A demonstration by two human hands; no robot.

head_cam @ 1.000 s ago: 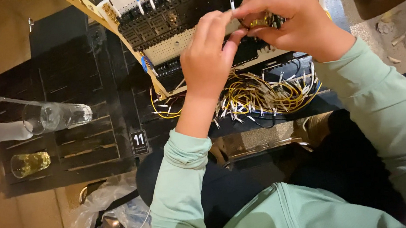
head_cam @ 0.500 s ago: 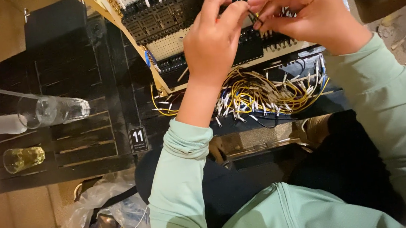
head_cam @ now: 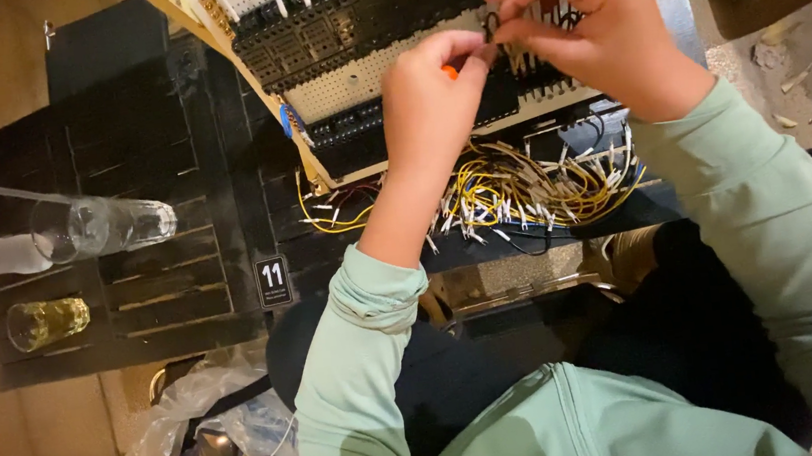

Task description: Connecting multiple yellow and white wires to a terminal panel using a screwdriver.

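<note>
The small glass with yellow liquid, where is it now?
In the head view the small glass stands at the far left on the dark slatted table, just below the empty clear glass.

Wire: thin, dark, looped (head_cam: 491, 28), pinched between fingertips above the panel.
Panel: perforated board (head_cam: 350, 78), black terminal rows, tilted.
Wire bundle: yellow, white-tipped (head_cam: 523, 191), below the panel.

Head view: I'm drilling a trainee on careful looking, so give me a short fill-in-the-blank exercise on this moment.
1. Both hands meet over the black ____ board.
2. The left hand holds a tool with an ____ handle.
3. Below the board lies a tangle of mostly ____ wires.
4. The clear drinking glass to the left lies on its ____.

Missing words: terminal; orange; yellow; side
</note>
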